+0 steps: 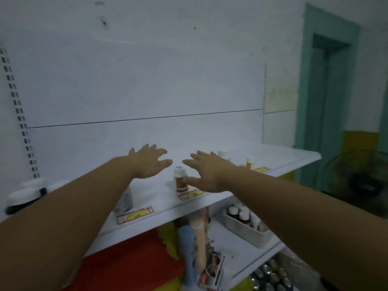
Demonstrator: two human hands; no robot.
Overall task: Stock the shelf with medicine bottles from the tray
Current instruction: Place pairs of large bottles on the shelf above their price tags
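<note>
the white-capped brown medicine bottle (pixel 181 180) stands upright at the white shelf (pixel 235 198) front, just beside the nearer, empty, spread right hand (pixel 206 172); left hand (pixel 150 161) likewise open and empty.

A single head-worn view looks forward and slightly down onto the white shelf (pixel 241 186) — close, within arm's reach — its back panel filling the frame above.
</note>
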